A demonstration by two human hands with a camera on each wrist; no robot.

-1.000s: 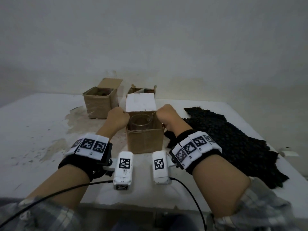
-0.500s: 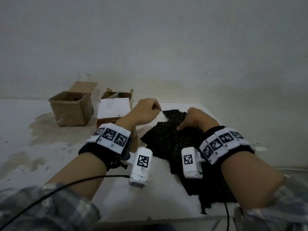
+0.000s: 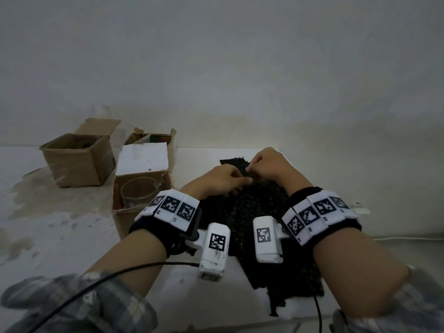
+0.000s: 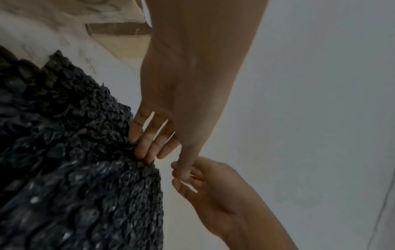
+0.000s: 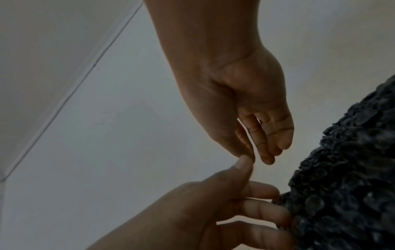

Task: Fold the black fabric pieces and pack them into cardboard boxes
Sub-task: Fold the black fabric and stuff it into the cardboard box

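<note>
Both hands have come together over the far end of the black fabric (image 3: 254, 212) since half a second ago, when the left hovered beside the boxes and the right lay alone on the cloth. Taking the fabric as the landmark and reading from its left: the open cardboard box (image 3: 77, 159) stands well away to its far left on the tabletop (image 3: 60, 236), with a second box (image 3: 153, 138) behind the nearer one; the nearer box (image 3: 141, 198), white flap raised, sits just left of the fabric and holds a clear glass cup (image 3: 138, 192). The left hand (image 3: 223, 180) rests on the fabric's far left part, fingers (image 4: 145, 145) curled into the bumpy cloth (the left wrist view shows them pinching its edge). The right hand (image 3: 266, 164) is just beyond it at the fabric's far edge, its fingers (image 5: 265, 214) gripping the cloth, thumb touching the left hand's thumb. The fabric itself lies spread on the tabletop, running from the hands back toward the person, between the two forearms.
</note>
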